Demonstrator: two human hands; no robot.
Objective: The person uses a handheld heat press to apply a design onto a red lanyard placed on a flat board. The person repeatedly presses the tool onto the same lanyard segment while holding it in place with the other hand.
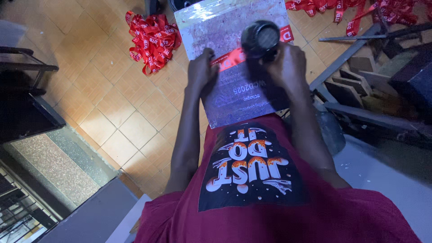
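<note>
Red ribbon strip (231, 57), thin, limp and likely light, lies across a glossy plastic-covered board (234, 63); left hand (201, 67) pins its end with closed fingertips, right hand (288, 65) clasps a dark round tool (261, 39) above it; spare red ribbons (152, 38) heaped on the tiled floor (117, 103)

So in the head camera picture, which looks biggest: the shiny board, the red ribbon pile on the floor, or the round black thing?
1. Shiny board
2. Red ribbon pile
3. Round black thing, though it sits closer to the camera.
</note>
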